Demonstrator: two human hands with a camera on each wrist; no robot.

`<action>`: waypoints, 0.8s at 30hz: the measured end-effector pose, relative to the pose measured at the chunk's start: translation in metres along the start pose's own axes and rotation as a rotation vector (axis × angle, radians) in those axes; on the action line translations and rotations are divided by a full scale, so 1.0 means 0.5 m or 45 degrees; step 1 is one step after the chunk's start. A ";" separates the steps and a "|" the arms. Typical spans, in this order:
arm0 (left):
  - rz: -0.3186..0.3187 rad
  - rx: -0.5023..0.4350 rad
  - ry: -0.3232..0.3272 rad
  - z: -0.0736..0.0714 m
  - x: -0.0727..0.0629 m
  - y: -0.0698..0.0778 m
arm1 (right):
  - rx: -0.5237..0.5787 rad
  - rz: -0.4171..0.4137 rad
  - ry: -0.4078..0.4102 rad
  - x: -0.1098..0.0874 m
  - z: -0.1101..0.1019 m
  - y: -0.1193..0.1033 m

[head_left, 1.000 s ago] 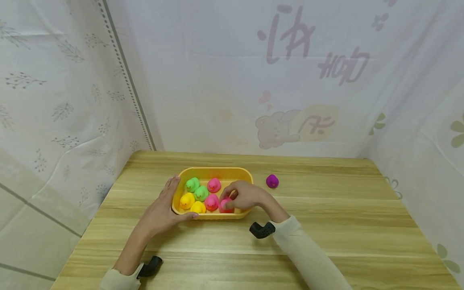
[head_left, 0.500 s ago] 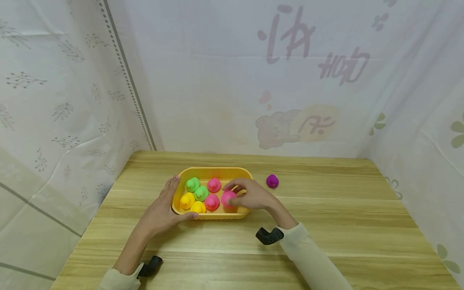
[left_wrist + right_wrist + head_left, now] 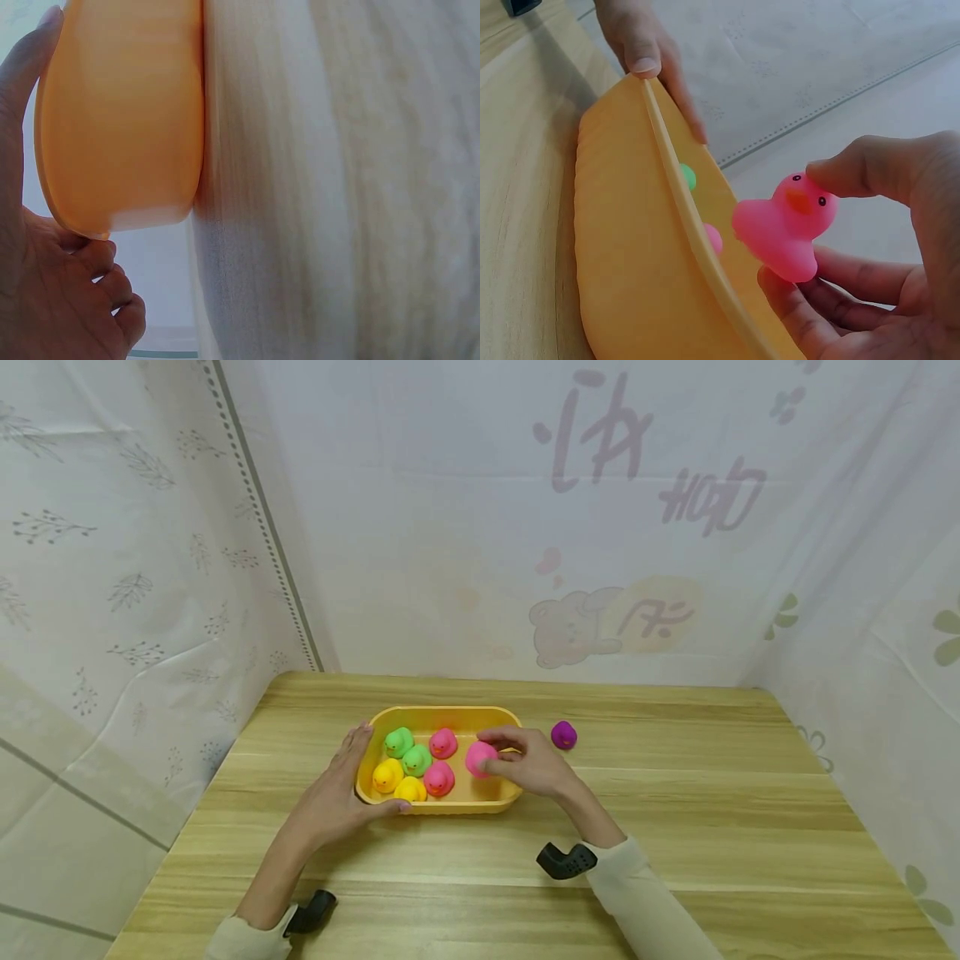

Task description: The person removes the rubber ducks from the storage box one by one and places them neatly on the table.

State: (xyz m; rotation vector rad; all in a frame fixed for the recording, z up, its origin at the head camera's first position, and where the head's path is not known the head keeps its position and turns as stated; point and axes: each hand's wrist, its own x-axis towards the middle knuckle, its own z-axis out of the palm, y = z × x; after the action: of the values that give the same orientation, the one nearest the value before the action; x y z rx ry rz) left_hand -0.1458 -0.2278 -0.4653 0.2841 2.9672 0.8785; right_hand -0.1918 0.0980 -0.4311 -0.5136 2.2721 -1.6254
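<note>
Between thumb and fingertips, my right hand (image 3: 534, 766) pinches a pink rubber duck (image 3: 784, 225) above the right part of a yellow plastic tub (image 3: 457, 808). In the right wrist view the duck is tilted, its orange beak and eyes showing, clear of the tub rim. My left hand (image 3: 330, 802) holds the tub's left end, thumb on the front rim and fingers along the end wall (image 3: 120, 112). Inside the tub sit two green ducks (image 3: 416, 761), two yellow ducks (image 3: 387, 775) and two more pink ducks (image 3: 438, 778).
A purple rubber duck (image 3: 563, 735) sits on the wooden table (image 3: 712, 827), just right of the tub. Patterned white cloth (image 3: 450, 527) hangs behind the table and at both sides. A black camera mount (image 3: 566, 861) is on each wrist.
My right hand has lifted the pink duck from the tub's front right, up and slightly rightward. My left hand and the other ducks have not moved.
</note>
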 end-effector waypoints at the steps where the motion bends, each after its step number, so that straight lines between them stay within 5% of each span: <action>1: 0.000 0.002 0.000 0.000 0.000 0.000 | 0.008 -0.001 0.005 -0.001 -0.001 0.000; 24: -0.019 -0.005 -0.001 -0.004 -0.002 0.006 | 0.053 -0.064 0.089 -0.038 -0.045 -0.019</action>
State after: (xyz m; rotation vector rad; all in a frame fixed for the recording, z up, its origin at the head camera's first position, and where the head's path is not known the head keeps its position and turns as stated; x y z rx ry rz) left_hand -0.1445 -0.2267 -0.4620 0.2616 2.9624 0.8820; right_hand -0.1835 0.1226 -0.4144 -0.5156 2.2870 -1.7367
